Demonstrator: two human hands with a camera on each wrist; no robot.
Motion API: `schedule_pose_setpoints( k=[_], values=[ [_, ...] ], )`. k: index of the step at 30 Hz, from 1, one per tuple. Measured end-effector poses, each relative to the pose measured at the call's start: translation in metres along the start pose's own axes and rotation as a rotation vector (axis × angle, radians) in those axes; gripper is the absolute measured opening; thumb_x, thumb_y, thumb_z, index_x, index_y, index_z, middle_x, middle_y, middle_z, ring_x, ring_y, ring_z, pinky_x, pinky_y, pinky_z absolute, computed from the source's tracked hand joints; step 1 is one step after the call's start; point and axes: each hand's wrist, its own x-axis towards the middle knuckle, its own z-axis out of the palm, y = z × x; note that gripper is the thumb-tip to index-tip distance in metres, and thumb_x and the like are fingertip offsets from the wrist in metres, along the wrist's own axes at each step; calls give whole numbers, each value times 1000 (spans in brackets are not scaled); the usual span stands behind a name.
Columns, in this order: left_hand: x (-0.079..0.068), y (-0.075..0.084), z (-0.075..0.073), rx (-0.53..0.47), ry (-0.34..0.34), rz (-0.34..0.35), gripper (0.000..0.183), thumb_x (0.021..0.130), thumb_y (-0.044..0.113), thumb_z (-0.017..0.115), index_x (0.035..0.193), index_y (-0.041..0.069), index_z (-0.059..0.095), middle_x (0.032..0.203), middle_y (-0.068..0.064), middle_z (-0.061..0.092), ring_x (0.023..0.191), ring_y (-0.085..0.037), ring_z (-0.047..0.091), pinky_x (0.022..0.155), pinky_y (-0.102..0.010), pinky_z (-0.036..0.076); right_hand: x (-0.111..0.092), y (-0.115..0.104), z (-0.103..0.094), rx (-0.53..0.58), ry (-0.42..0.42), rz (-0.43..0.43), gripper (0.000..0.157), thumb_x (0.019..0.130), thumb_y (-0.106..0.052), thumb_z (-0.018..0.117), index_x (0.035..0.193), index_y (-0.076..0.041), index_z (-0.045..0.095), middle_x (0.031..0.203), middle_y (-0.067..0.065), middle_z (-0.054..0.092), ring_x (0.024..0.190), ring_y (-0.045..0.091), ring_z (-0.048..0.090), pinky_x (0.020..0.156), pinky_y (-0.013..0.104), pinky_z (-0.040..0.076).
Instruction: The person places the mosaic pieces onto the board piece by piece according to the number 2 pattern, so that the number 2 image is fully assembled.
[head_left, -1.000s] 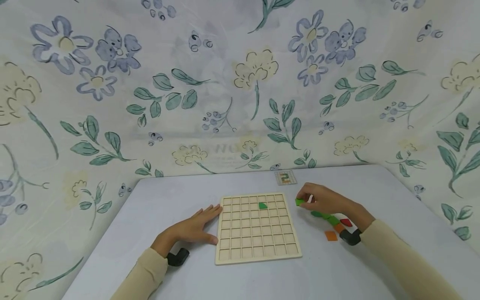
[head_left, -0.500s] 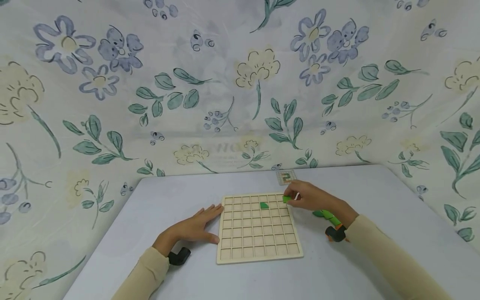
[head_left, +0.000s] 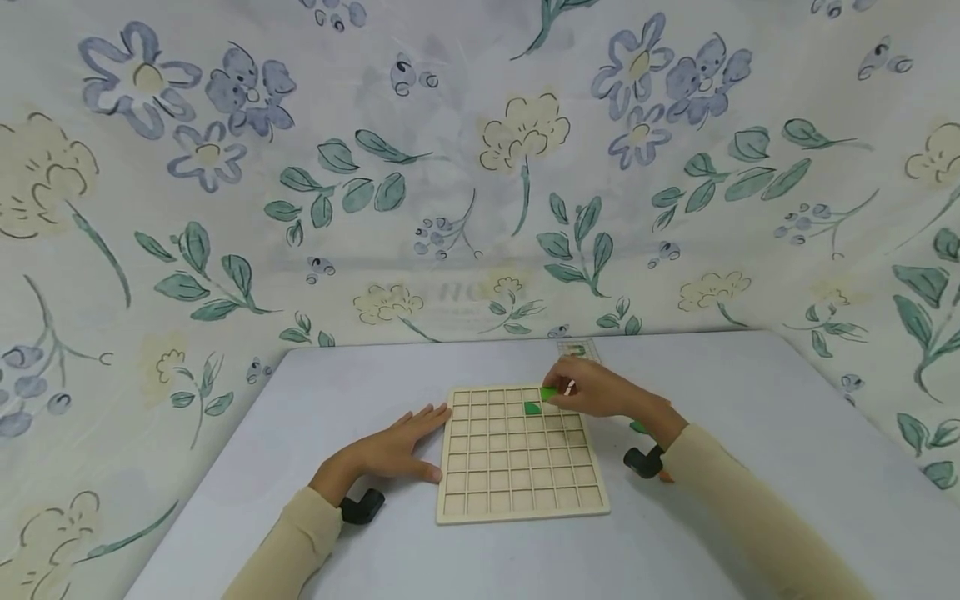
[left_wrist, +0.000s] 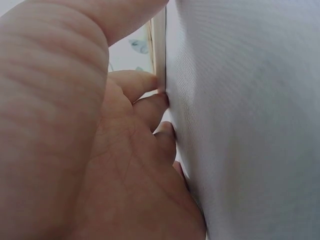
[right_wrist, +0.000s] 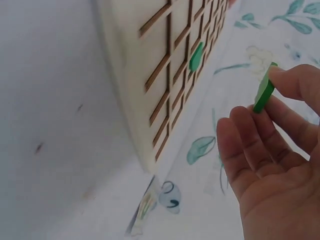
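A square wooden grid board (head_left: 498, 480) lies on the white table. My left hand (head_left: 390, 448) rests beside it, fingers spread and straight, with fingertips and thumb at its left edge. A dark green quarter-round tile (head_left: 532, 408) sits in a compartment of the second row from the back. Over the back row, toward the right, my right hand (head_left: 600, 390) pinches a light green tile (right_wrist: 264, 90) between thumb and index finger. In the right wrist view the other fingers extend below that tile. The left wrist view shows the left palm low against the table.
A small printed pattern card (head_left: 579, 347) lies behind the board at the table's back edge. Right of the board, a green tile (head_left: 639, 427) and an orange tile (head_left: 666, 477) show partly past the right arm, which hides other tiles. A floral cloth (head_left: 450, 183) hangs behind.
My right hand has carried the light green tile leftward from beside the board to over its back row. The left hand has kept its place at the board's edge.
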Motion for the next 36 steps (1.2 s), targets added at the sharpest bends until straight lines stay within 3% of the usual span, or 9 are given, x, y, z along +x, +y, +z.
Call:
schedule_pose_setpoints(
  k=[18, 26, 36],
  values=[
    [0, 5, 0, 6, 0, -13, 105, 81, 49, 78, 160, 9, 21, 168, -9, 16, 157, -32, 6, 128, -53, 2, 31, -8, 25, 31, 8, -87, 12, 94, -13, 69, 104, -7, 69, 100, 6, 63, 88, 11, 64, 78, 20, 57],
    [-1, 4, 0, -1, -7, 12, 104, 82, 49, 78, 160, 7, 21, 168, -11, 15, 156, -35, 6, 127, -56, 2, 37, -8, 35, 44, -18, -48, 16, 96, -15, 66, 109, -6, 68, 105, 7, 63, 94, 15, 64, 81, 21, 57],
    [-3, 4, -2, 13, -8, -22, 104, 82, 47, 79, 160, 10, 21, 169, -8, 15, 157, -31, 6, 128, -52, 1, 44, -10, 40, 31, -23, 30, 16, 95, -16, 67, 108, -7, 70, 103, 4, 64, 95, 15, 61, 83, 26, 55]
  ],
)
